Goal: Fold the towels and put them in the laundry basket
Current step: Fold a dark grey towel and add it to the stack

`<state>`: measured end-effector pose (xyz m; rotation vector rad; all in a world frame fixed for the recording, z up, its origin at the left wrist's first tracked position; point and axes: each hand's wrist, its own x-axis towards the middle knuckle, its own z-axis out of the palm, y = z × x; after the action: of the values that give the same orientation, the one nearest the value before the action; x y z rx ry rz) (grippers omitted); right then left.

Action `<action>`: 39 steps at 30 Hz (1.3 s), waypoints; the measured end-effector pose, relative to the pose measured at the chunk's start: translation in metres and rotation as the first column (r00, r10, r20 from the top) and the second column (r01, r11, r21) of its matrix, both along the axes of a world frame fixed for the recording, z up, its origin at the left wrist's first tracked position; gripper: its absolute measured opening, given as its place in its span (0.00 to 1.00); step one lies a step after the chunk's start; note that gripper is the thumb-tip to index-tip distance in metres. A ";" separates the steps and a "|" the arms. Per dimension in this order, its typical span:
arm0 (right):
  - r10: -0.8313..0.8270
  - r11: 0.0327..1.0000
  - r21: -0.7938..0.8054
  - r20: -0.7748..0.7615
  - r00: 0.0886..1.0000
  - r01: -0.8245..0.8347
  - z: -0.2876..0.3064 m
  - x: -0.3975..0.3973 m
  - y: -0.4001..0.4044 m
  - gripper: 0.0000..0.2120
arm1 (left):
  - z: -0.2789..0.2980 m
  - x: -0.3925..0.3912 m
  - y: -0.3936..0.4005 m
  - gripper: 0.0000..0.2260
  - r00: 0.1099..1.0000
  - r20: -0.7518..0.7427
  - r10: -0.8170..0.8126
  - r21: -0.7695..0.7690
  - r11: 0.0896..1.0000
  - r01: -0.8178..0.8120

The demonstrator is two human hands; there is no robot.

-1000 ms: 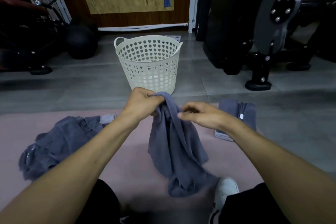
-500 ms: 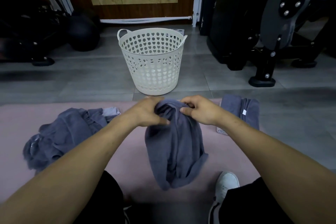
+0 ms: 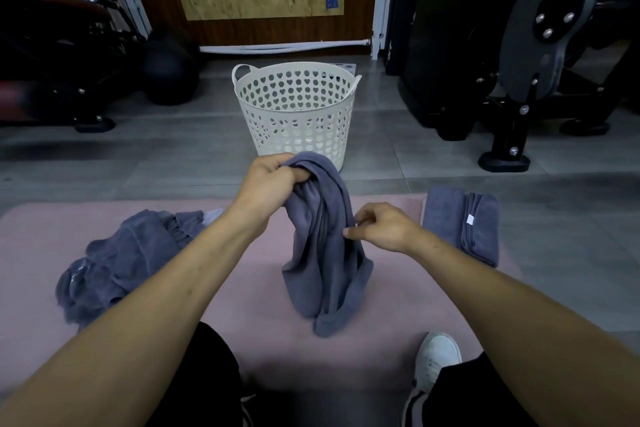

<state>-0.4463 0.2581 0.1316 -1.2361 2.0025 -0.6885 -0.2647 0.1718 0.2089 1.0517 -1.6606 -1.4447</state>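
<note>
The left hand (image 3: 268, 184) grips the bunched top of a grey towel (image 3: 325, 253), fingers curled round it; the right hand (image 3: 382, 227) pinches its right edge. Its lower end rests mid-mat (image 3: 259, 340). The laundry basket (image 3: 296, 114) stands beyond the mat's far edge

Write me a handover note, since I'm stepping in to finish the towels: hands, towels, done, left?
Left hand grips the top of a bunched grey terry towel hanging down to the pink mat. Right hand pinches its side edge.
Done: folded grey towels lie on the mat's right edge.
Left: fold the held one and the crumpled grey pile at left; nothing shows in the white perforated plastic basket.
</note>
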 end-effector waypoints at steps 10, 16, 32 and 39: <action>0.079 0.983 -0.166 0.040 0.996 -0.072 0.003 0.011 -0.017 0.02 | -0.001 0.028 -0.007 0.12 0.995 0.056 -0.084 -0.025 0.996 0.085; 0.159 0.974 -0.179 0.096 0.983 -0.140 0.006 0.020 -0.028 0.14 | 0.000 0.040 -0.005 0.15 0.991 0.052 -0.122 -0.038 0.992 0.124; 0.213 0.851 -0.484 -0.036 0.976 -0.204 0.045 0.044 -0.031 0.05 | -0.020 0.047 -0.017 0.24 0.895 0.404 -0.187 -0.074 0.969 0.237; 0.169 0.873 -0.474 0.068 0.983 -0.117 0.041 0.047 -0.025 0.03 | -0.020 0.035 -0.014 0.07 0.947 0.304 -0.104 -0.300 0.933 0.199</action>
<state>-0.3996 0.2335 0.1726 -1.5684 1.6832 -1.1871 -0.2296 0.1576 0.1888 0.9898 -2.1451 -1.0902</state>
